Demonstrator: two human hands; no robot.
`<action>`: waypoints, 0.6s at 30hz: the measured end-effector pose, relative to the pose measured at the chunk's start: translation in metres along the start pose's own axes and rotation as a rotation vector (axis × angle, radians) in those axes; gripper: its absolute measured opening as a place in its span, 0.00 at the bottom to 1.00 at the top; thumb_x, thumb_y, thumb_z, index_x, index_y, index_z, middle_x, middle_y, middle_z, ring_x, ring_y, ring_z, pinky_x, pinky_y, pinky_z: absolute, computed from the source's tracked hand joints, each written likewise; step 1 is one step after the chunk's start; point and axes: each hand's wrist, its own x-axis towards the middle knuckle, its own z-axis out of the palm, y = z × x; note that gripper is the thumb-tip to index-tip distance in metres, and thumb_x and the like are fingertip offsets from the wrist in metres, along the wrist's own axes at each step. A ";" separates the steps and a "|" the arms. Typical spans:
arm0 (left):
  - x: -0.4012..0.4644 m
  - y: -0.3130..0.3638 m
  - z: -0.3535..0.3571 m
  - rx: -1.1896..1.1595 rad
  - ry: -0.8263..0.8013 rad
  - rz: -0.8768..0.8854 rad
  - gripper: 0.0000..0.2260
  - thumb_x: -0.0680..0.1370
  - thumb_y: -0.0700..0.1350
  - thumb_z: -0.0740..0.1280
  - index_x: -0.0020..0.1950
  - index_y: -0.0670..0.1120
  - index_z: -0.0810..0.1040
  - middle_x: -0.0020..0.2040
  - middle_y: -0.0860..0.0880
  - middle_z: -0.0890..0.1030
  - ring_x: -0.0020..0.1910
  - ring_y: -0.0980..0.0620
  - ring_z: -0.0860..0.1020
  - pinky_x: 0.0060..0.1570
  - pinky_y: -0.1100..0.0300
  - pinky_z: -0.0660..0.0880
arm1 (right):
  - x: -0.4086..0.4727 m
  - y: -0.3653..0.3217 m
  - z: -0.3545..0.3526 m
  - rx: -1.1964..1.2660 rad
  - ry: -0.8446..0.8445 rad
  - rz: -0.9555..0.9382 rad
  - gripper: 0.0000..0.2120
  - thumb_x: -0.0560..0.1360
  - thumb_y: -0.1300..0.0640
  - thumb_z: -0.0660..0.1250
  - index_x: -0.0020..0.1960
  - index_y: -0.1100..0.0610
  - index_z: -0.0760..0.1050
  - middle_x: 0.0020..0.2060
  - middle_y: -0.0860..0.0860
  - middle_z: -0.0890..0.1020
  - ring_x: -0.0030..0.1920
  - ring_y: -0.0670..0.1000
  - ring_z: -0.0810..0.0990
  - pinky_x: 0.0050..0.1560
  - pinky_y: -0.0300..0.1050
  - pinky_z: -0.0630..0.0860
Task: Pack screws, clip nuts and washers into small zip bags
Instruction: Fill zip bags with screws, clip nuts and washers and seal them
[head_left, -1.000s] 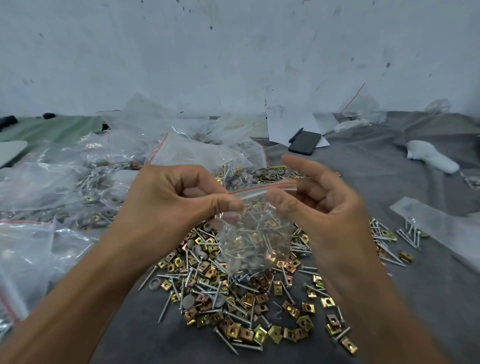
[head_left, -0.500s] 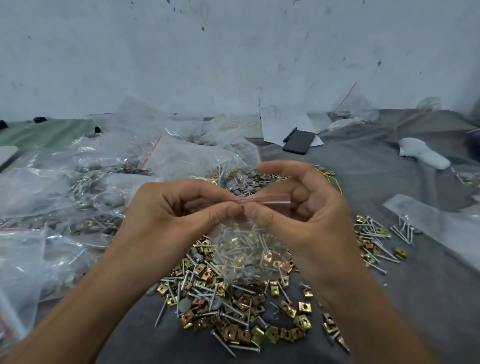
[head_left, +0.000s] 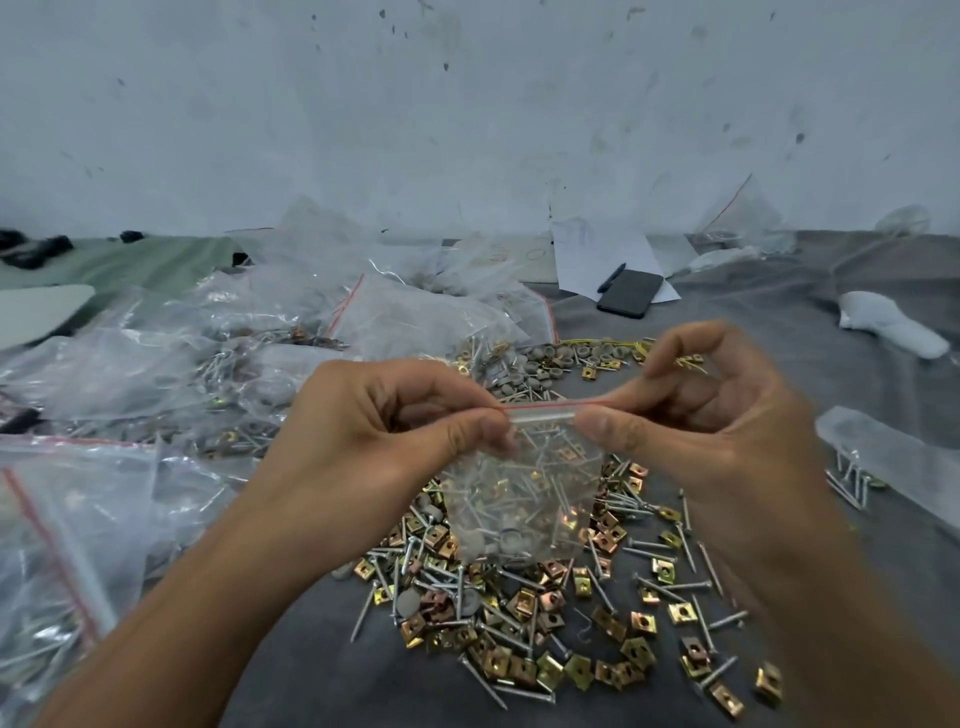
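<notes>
A small clear zip bag (head_left: 524, 499) with a red-lined seal strip hangs between both hands; screws, grey washers and a few clip nuts show inside it. My left hand (head_left: 384, 431) pinches the left end of the seal between thumb and fingers. My right hand (head_left: 691, 421) pinches the right end of the same strip. Under the bag, a loose heap of screws and brass-coloured clip nuts (head_left: 524, 623) spreads over the grey cloth (head_left: 779, 364). A cluster of grey washers (head_left: 550, 361) lies farther back.
Filled and empty plastic bags (head_left: 171, 374) pile up on the left. A black phone (head_left: 629, 293) with a pen lies on white paper at the back. A white object (head_left: 888, 325) sits far right; a flat clear bag (head_left: 893, 457) lies at the right.
The two pinching hands, close together half a second ago, have slid apart along the bag's seal strip. The bag hangs about where it was.
</notes>
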 end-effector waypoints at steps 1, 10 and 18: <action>-0.001 -0.001 0.002 -0.003 0.000 -0.008 0.03 0.77 0.52 0.78 0.48 0.55 0.89 0.41 0.50 0.89 0.36 0.28 0.82 0.32 0.37 0.80 | -0.001 0.000 0.001 -0.012 -0.010 0.012 0.24 0.63 0.58 0.83 0.53 0.57 0.75 0.42 0.58 0.87 0.42 0.56 0.88 0.44 0.45 0.84; 0.001 -0.003 0.019 -0.164 0.050 0.015 0.04 0.76 0.48 0.77 0.47 0.50 0.84 0.39 0.48 0.88 0.37 0.48 0.87 0.38 0.52 0.83 | -0.010 0.009 0.018 -0.066 -0.044 -0.043 0.15 0.74 0.57 0.79 0.56 0.53 0.78 0.47 0.56 0.87 0.43 0.54 0.84 0.43 0.45 0.82; 0.012 -0.009 0.037 -0.192 0.036 -0.029 0.05 0.75 0.45 0.79 0.44 0.53 0.84 0.38 0.53 0.84 0.35 0.55 0.80 0.34 0.61 0.73 | -0.008 0.018 0.018 0.025 0.048 -0.194 0.26 0.71 0.55 0.80 0.64 0.48 0.72 0.46 0.58 0.86 0.44 0.60 0.85 0.46 0.47 0.84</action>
